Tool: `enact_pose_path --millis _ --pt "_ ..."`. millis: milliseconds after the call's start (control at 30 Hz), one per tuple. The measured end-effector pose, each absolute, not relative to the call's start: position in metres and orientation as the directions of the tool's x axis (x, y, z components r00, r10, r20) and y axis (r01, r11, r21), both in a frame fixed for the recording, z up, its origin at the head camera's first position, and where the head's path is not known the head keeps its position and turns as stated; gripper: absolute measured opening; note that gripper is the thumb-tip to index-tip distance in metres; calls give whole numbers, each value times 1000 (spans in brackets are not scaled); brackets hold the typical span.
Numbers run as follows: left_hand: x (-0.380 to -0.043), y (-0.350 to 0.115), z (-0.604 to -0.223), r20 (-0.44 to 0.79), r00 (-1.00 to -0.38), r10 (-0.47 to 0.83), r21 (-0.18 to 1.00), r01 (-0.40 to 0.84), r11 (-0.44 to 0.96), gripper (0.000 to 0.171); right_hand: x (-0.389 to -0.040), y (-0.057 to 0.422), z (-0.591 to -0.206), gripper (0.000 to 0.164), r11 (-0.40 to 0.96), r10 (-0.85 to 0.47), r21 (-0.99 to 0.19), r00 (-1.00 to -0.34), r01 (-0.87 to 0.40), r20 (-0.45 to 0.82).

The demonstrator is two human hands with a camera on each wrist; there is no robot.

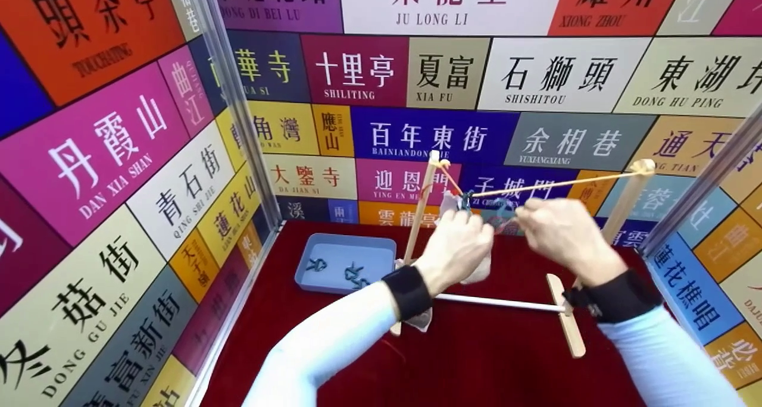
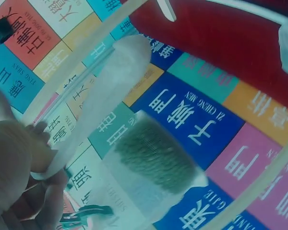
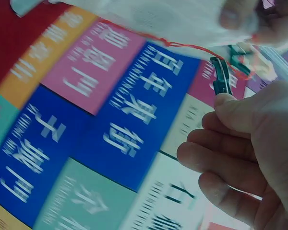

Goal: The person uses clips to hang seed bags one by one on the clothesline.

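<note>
My left hand (image 1: pixel 458 246) pinches the edge of a thin white pouch (image 2: pixel 110 81) just under a string line (image 1: pixel 553 184). Between the right thumb and fingers is a dark green clothes peg (image 3: pixel 221 76), held by my right hand (image 1: pixel 559 234) a short way right of the left. Another green peg (image 1: pixel 467 200) sits on the line above my left hand. In the left wrist view, a translucent bag (image 2: pixel 156 155) with green grain-like contents shows beside the white pouch; how it is supported is hidden. A red string (image 3: pixel 168 42) runs along the white pouch.
The line hangs between two wooden posts (image 1: pixel 626 202), joined low down by a white rod (image 1: pixel 500 301) and standing on wooden feet (image 1: pixel 565 315). A blue tray (image 1: pixel 345 246) with several green pegs lies left on the dark red cloth (image 1: pixel 476 359). Sign-covered panels enclose the table.
</note>
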State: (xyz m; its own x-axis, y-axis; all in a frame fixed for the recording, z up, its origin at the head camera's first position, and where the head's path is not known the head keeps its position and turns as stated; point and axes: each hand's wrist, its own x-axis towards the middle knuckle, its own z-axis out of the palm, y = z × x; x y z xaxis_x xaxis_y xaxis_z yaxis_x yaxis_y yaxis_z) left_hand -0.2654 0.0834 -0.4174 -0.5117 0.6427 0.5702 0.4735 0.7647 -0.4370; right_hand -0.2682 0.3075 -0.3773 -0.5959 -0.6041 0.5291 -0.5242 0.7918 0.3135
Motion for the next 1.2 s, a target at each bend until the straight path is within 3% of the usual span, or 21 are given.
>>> enact_pose_path --millis 100,167,400,500,667,1200 --pt "-274 93 -408 575 -512 638 -468 434 770 14 -273 309 -359 25 796 -600 330 -587 -508 544" --pt "-282 96 -401 584 -513 629 -471 418 777 14 -276 311 -348 26 814 -576 310 -617 -491 537" --pt "-316 95 -386 710 -505 491 -290 425 857 17 -283 319 -316 25 886 -463 195 -818 -420 342" --pt "-326 93 -384 735 -521 434 -209 435 876 19 -287 319 -309 17 892 -451 165 -862 -422 233" --pt "-332 92 -382 732 -542 413 -167 444 880 23 -297 308 -308 12 879 -474 154 -860 -451 188" --pt "-329 81 -388 731 -495 469 -216 484 848 17 -311 286 -339 27 845 -533 116 -809 -522 246"
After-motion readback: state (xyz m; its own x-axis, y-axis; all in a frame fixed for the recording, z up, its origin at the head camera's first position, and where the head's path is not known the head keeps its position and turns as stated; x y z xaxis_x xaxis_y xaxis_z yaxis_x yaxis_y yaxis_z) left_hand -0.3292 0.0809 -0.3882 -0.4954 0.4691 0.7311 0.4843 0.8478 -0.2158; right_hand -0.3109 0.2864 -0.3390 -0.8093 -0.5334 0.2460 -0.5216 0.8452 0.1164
